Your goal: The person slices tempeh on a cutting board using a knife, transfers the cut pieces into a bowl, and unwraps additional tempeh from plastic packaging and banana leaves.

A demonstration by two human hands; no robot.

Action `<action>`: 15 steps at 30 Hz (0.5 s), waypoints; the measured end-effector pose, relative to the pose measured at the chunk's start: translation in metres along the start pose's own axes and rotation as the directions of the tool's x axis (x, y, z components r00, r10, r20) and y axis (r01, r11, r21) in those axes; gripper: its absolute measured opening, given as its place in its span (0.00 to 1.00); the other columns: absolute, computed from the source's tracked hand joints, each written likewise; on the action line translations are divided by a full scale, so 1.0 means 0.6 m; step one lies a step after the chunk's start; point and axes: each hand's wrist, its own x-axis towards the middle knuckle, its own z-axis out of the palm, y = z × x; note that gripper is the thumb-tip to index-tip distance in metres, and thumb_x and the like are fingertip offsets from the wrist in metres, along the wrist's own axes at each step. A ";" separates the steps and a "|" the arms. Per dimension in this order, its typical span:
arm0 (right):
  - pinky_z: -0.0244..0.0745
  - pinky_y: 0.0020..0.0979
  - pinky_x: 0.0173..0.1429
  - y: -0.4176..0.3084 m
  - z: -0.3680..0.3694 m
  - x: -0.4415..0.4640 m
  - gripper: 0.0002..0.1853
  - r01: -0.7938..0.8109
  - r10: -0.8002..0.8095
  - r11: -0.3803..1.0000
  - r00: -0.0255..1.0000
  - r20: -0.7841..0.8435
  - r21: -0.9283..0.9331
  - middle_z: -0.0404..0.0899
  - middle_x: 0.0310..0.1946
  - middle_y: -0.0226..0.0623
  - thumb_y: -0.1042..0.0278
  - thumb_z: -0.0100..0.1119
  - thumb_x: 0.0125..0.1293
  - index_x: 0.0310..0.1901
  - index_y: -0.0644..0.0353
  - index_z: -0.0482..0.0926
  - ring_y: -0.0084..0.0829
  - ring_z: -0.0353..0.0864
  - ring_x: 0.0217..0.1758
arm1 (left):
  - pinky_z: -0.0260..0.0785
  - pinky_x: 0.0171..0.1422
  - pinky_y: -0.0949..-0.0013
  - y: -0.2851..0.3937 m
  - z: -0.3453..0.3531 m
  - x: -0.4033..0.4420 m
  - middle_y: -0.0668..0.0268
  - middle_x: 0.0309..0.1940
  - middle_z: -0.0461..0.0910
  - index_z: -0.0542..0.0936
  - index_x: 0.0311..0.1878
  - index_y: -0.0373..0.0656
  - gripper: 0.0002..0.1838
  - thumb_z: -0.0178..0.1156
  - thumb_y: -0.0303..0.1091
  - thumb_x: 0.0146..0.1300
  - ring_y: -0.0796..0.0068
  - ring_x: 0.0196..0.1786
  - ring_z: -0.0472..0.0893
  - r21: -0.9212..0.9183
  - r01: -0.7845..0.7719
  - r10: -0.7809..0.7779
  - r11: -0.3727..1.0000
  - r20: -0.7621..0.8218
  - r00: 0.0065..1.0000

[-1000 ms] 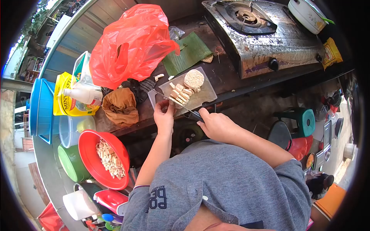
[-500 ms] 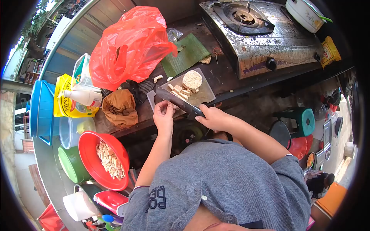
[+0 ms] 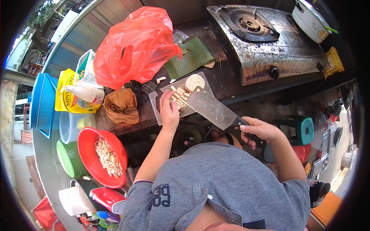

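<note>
On one cutting board we see one pale round and, beside it, cut pieces too crowded to count. Our left hand is at the pieces, fingers extended; we cannot tell whether it grips any. Our right hand grasps one cleaver by its handle, blade slanting toward the round. We judge the step to be cutting or gathering; the next move calls for fingers clear of the edge. Farther out are one red bowl of similar chunks, one green leaf and one stove.
</note>
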 end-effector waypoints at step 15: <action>0.64 0.22 0.17 0.061 -0.032 0.088 0.15 -0.178 0.123 0.956 0.965 0.232 0.232 0.70 0.20 0.32 0.59 0.48 0.72 0.50 0.63 0.69 0.18 0.66 0.14 | 0.51 0.71 0.45 0.000 0.019 0.058 0.52 0.57 0.73 0.79 0.52 0.43 0.25 0.58 0.54 0.62 0.48 0.66 0.66 0.088 -0.125 0.100 0.988 0.248 0.964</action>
